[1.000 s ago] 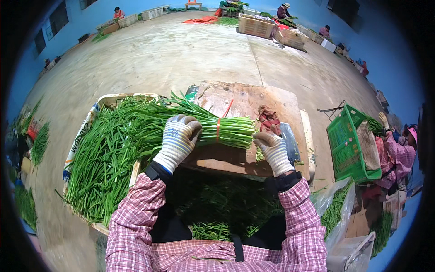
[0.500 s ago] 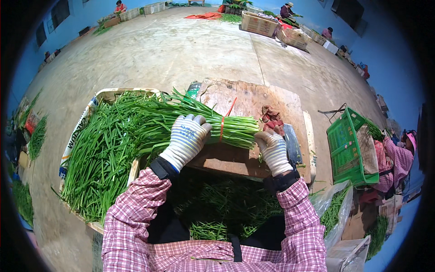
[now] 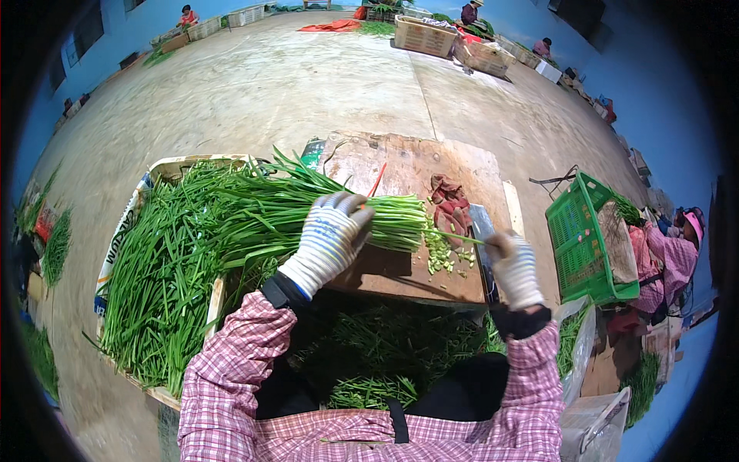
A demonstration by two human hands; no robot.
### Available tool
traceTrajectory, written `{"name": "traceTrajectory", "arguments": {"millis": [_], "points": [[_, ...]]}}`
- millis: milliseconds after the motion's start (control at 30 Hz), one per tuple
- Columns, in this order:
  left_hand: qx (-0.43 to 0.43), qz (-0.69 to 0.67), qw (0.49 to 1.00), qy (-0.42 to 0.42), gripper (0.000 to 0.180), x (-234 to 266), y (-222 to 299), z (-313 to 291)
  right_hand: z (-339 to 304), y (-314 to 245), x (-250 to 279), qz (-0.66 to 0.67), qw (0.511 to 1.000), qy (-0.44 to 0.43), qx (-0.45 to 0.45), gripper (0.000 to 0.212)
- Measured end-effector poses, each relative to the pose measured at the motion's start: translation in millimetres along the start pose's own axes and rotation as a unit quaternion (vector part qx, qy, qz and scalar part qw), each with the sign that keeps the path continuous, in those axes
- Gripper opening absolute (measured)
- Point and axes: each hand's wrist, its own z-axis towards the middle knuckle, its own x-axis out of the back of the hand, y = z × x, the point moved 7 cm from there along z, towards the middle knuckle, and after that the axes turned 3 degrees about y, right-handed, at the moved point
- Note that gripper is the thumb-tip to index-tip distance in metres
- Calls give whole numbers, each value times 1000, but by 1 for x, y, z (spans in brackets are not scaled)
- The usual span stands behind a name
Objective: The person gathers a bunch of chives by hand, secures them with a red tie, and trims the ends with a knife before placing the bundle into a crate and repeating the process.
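Observation:
A thick bundle of long green chives (image 3: pixel 308 204) lies across a wooden board (image 3: pixel 385 269), stalk ends to the right and leaves to the left. A red-orange tie (image 3: pixel 378 179) goes around it. My left hand (image 3: pixel 329 235), in a white knit glove with blue stripes, is closed over the bundle beside the tie. My right hand (image 3: pixel 514 266), gloved alike, is slightly blurred and closed on a single chive stalk (image 3: pixel 458 237) that stretches from the bundle's stalk ends. Below those ends lie small cut stalk pieces (image 3: pixel 440 254). A broad knife blade (image 3: pixel 483 223) lies partly behind my right hand.
Crumpled dark-red cloth (image 3: pixel 449 204) rests on the board. Left of it, a crate (image 3: pixel 215 304) is heaped with chives. A green basket (image 3: pixel 573 239) stands at right, near a seated co-worker (image 3: pixel 670 254). Chive trimmings (image 3: pixel 369 393) lie below the board. Crates (image 3: pixel 423 37) and more people are far back.
My right hand has moved right from the bundle's stalk ends, drawing one stalk along. The cut pieces it hid now show. My left hand has shifted slightly right, over the tie.

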Motion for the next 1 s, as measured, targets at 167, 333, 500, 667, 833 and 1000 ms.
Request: {"name": "traceTrajectory", "arguments": {"millis": [167, 333, 500, 667, 833, 1000], "points": [[1, 19, 1000, -17, 58, -9, 10, 12, -47, 84, 103, -56, 990, 79, -106, 8], [51, 5, 995, -86, 66, -27, 29, 0, -66, 107, 167, 62, 964, 159, -205, 7], [31, -17, 998, -55, 70, -18, 68, -51, -37, 22, 85, -18, 992, -55, -112, 26], [88, -48, 995, 2, 62, -9, 69, -90, 30, -88, -23, 33, 984, -116, 128, 72], [181, -204, 962, 21, 51, -8, 73, -118, 61, -116, -112, -73, 941, -275, 183, 120], [458, -635, 621, 26, 66, -63, 69, -166, 48, -130, -116, -106, 918, -354, 142, 108]]}}
